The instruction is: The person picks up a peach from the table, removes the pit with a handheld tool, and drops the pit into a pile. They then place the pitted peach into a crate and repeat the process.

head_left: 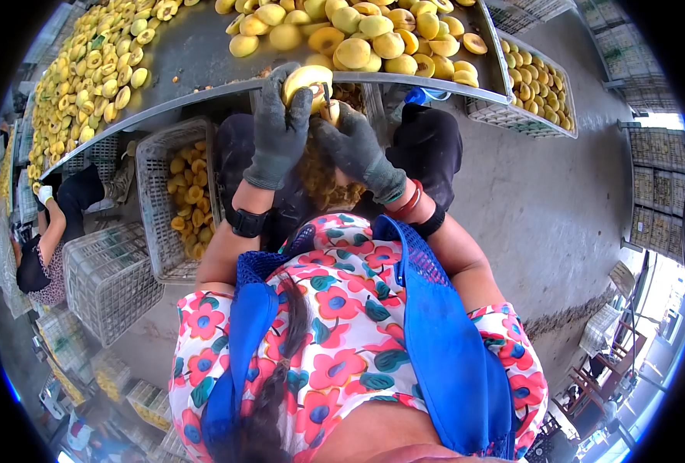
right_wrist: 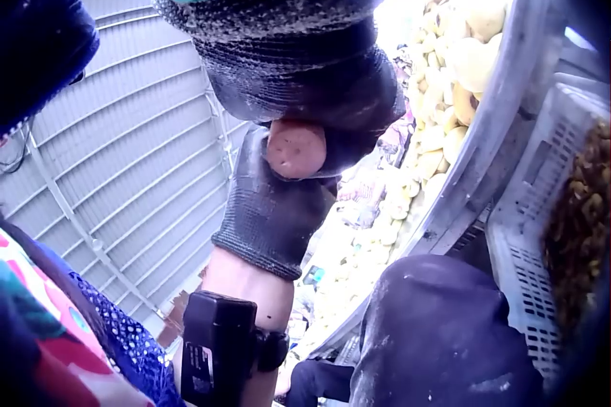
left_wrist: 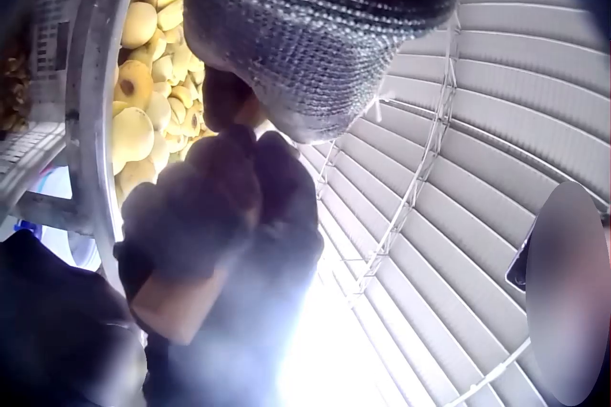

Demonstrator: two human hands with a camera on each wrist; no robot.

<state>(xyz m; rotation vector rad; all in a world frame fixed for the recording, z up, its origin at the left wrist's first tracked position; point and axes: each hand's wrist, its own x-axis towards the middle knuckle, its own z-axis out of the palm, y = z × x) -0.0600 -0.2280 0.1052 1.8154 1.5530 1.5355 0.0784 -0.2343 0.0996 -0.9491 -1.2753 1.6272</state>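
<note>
Both hands wear dark grey knit gloves and meet at the table's near edge. In the head view, my left hand (head_left: pixel 277 127) grips a yellow peach half (head_left: pixel 308 79), cut side towards the right hand. My right hand (head_left: pixel 358 147) holds a small pitting tool (head_left: pixel 330 113) with a wooden handle; its thin metal end is at the fruit's cut face. From the right wrist, the handle's round butt (right_wrist: pixel 296 149) pokes out of the right fist. The left wrist view shows the wooden handle (left_wrist: pixel 177 307) below the right-hand fingers; the peach half is mostly hidden there.
A metal table (head_left: pixel 196 73) carries heaps of peaches and halves. Left of my legs stands a crate (head_left: pixel 151 231) of halves, beside another white crate (head_left: pixel 111 285). A peach-filled crate (head_left: pixel 524 116) is at right. Scraps lie between my knees. Another person (head_left: pixel 45 255) works at far left.
</note>
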